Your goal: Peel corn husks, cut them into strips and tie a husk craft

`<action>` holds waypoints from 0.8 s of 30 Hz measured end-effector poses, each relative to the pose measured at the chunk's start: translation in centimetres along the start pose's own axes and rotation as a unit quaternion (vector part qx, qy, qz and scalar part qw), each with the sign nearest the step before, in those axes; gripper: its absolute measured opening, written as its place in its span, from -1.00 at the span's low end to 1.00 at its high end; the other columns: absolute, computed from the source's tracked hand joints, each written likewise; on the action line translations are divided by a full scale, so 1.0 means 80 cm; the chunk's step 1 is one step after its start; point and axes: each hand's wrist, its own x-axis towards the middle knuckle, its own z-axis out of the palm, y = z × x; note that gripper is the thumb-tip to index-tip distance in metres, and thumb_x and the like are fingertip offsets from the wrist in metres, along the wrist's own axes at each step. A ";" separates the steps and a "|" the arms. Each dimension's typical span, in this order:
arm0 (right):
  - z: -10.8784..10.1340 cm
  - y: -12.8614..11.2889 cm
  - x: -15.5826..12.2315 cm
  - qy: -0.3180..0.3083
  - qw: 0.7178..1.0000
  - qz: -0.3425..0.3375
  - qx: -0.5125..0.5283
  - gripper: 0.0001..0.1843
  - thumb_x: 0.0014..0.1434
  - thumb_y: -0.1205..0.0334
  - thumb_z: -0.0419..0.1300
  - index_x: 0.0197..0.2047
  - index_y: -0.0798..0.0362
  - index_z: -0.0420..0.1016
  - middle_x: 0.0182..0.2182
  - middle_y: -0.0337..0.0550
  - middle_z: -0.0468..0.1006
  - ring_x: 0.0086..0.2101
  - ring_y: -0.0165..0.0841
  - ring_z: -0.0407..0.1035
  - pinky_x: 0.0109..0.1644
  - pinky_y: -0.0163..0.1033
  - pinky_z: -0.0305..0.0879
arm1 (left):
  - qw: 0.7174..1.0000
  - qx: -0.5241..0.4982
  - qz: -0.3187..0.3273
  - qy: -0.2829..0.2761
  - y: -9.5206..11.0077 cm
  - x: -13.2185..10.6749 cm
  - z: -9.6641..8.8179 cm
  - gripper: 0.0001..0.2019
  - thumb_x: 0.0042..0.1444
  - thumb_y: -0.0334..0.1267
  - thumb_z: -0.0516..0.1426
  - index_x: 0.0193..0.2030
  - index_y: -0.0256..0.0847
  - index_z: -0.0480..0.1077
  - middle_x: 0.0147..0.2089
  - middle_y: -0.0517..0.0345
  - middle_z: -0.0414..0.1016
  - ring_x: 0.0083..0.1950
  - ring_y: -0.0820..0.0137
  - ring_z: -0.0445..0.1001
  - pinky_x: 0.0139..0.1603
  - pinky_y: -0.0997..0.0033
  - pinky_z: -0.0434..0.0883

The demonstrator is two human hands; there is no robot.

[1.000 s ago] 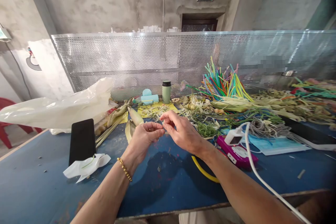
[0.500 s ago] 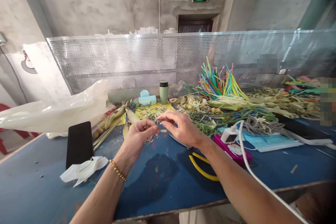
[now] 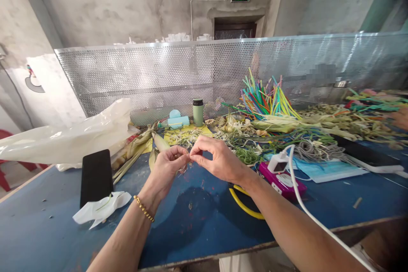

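Both hands are up over the blue table (image 3: 197,238), meeting near the centre of view. Left hand (image 3: 167,168) and right hand (image 3: 218,161) are brought fingertip to fingertip, thumb and forefinger of each nipped onto the same small scrap (image 3: 188,157). The scrap sits right at the meeting point, just above the tabletop, and is too small for me to say what it is. The other fingers of both hands are curled in loosely. A gold bead bracelet (image 3: 144,209) is on the left wrist. Taking the hands as dial centre: at 9 o'clock a black phone (image 3: 95,176) lies flat, with a crumpled white tissue (image 3: 100,208) touching its near end. At 10 o'clock there is a big pale plastic bag (image 3: 70,138), with corn husks (image 3: 159,142) between it and the hands. At 12 o'clock a green flask (image 3: 198,112) stands upright against the perforated metal screen (image 3: 143,76). At 1 to 2 o'clock a bundle of coloured strips (image 3: 264,97) fans up over a heap of green and pale trimmings. At 3 o'clock, just beside the right wrist, lies a magenta device (image 3: 282,182) with a white plug (image 3: 278,163) on it; the white cable (image 3: 306,210) runs toward 5 o'clock. Yellow-handled pliers (image 3: 245,207) lie under the right forearm at 4 o'clock. Another person's hand (image 3: 400,117) shows at the far right edge.
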 end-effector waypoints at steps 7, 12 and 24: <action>-0.003 0.003 0.001 0.024 0.996 0.050 0.063 -0.89 0.25 0.33 0.15 -0.22 0.08 0.52 -0.27 -0.14 0.54 -0.24 -0.39 0.39 -0.12 -0.24 0.31 | 0.999 -0.047 -0.015 0.004 0.002 0.001 0.000 -0.76 -0.17 -0.28 0.37 -0.36 -0.29 0.46 -0.53 0.26 0.38 -0.54 0.60 0.23 -0.51 0.57 0.15; 0.000 0.004 0.002 -0.026 0.988 0.140 0.067 -0.88 0.18 0.33 0.21 -0.24 0.13 0.57 -0.39 -0.17 0.58 -0.39 -0.42 0.39 -0.28 -0.30 0.29 | 0.997 -0.074 -0.009 -0.005 0.003 0.001 -0.002 -0.79 -0.12 -0.29 0.36 -0.36 -0.26 0.45 -0.47 0.26 0.41 -0.54 0.60 0.25 -0.51 0.56 0.16; 0.004 0.011 -0.001 -0.038 0.980 0.168 0.099 -0.91 0.14 0.31 0.22 -0.37 0.14 0.52 -0.52 -0.24 0.50 -0.49 -0.48 0.31 -0.41 -0.36 0.20 | 0.998 -0.060 -0.011 -0.006 0.000 0.001 -0.006 -0.77 -0.12 -0.26 0.37 -0.33 -0.23 0.46 -0.43 0.21 0.47 -0.39 0.50 0.39 -0.33 0.54 0.29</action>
